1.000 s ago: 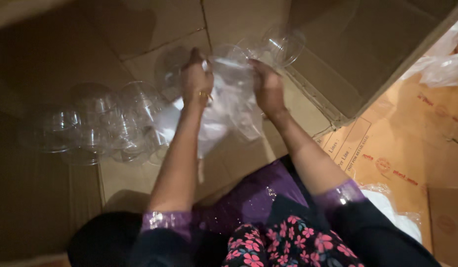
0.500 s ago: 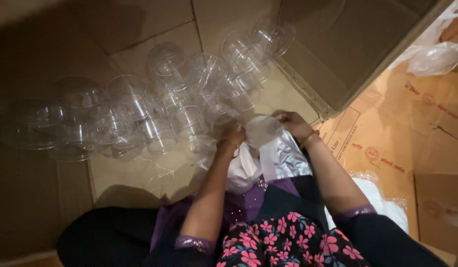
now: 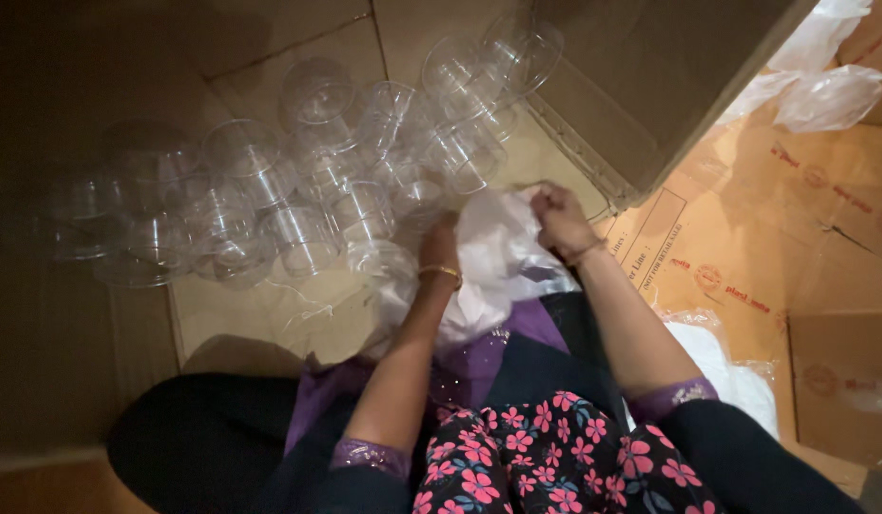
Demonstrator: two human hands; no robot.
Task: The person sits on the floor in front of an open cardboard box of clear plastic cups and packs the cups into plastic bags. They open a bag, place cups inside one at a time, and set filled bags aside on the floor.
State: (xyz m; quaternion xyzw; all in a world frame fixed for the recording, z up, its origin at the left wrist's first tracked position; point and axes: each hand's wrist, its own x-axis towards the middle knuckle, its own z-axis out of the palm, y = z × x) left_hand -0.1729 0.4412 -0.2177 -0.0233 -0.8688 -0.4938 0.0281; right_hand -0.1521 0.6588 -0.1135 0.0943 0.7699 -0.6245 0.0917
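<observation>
Gripping the crumpled clear plastic bag [image 3: 503, 262] just above the lap, the right hand [image 3: 558, 217] clenches its top edge while the left hand [image 3: 439, 249] grasps its side, apparently to steady it, near clear plastic cups [image 3: 298, 190] strewn over flattened cardboard [image 3: 222, 314].

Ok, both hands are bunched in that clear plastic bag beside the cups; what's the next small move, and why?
Probably pull the plastic bag open: the right hand grips its upper edge in a fist, the left hand is buried in its folds, and it looks crumpled shut. The clear cups lie loose on the cardboard close by.
</observation>
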